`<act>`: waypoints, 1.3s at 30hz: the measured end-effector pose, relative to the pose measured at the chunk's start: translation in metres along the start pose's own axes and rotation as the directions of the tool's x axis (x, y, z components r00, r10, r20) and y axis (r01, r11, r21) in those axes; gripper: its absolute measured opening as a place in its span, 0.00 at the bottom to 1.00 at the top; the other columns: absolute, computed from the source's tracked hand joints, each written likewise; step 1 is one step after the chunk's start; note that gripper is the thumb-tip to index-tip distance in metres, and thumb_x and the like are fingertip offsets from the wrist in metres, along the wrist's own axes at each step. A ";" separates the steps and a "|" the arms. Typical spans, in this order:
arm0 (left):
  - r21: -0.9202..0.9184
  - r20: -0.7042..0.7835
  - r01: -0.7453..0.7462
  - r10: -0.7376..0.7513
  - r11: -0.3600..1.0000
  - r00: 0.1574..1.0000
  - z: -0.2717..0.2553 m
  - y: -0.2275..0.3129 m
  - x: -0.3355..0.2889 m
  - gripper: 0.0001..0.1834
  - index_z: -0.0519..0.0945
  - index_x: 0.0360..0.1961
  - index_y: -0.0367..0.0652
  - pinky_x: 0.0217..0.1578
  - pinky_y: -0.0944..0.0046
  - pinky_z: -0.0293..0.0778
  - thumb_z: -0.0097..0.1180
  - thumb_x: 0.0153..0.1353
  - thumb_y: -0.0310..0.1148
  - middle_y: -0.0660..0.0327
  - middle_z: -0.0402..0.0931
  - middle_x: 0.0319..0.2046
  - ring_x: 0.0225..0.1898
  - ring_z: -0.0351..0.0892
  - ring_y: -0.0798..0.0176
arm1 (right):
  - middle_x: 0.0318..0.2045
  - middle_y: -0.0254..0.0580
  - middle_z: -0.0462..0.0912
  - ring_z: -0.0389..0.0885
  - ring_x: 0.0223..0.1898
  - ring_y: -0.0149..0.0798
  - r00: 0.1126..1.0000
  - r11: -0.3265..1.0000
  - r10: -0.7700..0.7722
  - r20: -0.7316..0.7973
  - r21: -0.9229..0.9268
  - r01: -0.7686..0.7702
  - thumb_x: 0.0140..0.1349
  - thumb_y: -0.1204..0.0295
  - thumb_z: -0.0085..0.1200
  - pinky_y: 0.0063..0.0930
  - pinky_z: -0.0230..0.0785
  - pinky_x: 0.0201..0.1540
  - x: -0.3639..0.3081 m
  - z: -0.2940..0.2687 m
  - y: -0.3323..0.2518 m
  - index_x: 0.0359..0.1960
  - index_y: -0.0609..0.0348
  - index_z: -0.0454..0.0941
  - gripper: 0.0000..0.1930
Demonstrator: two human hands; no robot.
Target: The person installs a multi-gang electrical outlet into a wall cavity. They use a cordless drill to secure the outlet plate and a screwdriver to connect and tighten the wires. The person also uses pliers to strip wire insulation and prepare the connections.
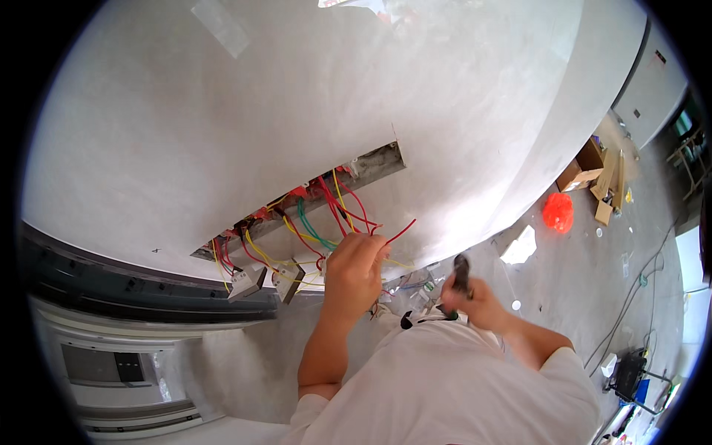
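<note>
My left hand [353, 274] is closed on red wires [400, 233], and their free ends stick out past its fingers. These wires come from a long recessed slot [384, 165] in the pale wall, where yellow, green and more red wires also hang out. Two light-grey wall switches [247, 283] dangle on their wires left of my left hand. In front of my body, my right hand [476, 302] is wrapped round a dark hand tool [461, 274]. It points away from me, blurred, and its exact kind cannot be made out. It is apart from the wires.
A window frame with a dark sill [148, 271] runs along the left. On the floor to the right lie a red plastic bag [558, 213], an open cardboard box [582, 169], a white scrap [519, 246] and a long cable [630, 293]. A dark stand [630, 371] is farther right.
</note>
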State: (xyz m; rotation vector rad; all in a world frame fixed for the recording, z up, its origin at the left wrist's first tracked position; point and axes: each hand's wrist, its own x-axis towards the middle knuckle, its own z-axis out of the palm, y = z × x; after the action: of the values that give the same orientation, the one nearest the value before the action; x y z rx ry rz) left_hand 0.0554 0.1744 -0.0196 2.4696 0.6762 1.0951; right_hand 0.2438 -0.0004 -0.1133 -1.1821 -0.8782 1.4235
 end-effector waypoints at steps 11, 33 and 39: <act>0.102 0.173 -0.047 0.029 0.994 0.984 -0.024 -0.003 -0.002 0.15 0.81 0.40 0.31 0.41 0.49 0.76 0.61 0.49 0.13 0.48 0.78 0.40 0.41 0.79 0.42 | 0.44 0.41 0.84 0.83 0.40 0.47 0.487 0.089 -0.775 0.403 -0.693 0.715 0.42 0.84 0.66 0.39 0.77 0.40 0.114 0.032 -0.110 0.49 0.59 0.81 0.27; -0.261 0.205 -0.087 0.143 0.961 0.968 -0.032 -0.033 0.010 0.14 0.84 0.40 0.36 0.37 0.56 0.78 0.67 0.52 0.15 0.55 0.82 0.33 0.38 0.82 0.50 | 0.40 0.38 0.84 0.79 0.42 0.32 0.931 0.928 -0.347 0.112 -0.105 0.358 0.75 0.67 0.54 0.30 0.72 0.48 0.131 0.016 -0.090 0.42 0.64 0.80 0.11; -0.168 0.102 -0.155 0.174 0.974 0.980 -0.015 -0.026 0.012 0.11 0.81 0.33 0.36 0.31 0.55 0.74 0.66 0.48 0.14 0.55 0.80 0.30 0.32 0.79 0.50 | 0.27 0.36 0.86 0.82 0.28 0.34 0.933 0.893 -0.241 -0.269 -0.437 0.104 0.74 0.62 0.54 0.32 0.74 0.36 0.095 0.001 -0.017 0.43 0.61 0.83 0.14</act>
State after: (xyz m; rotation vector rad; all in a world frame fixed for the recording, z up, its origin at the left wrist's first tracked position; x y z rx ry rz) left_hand 0.0438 0.2046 -0.0154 2.4618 0.3402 1.0110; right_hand 0.2501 0.0956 -0.1167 -1.5581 -1.0583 0.8832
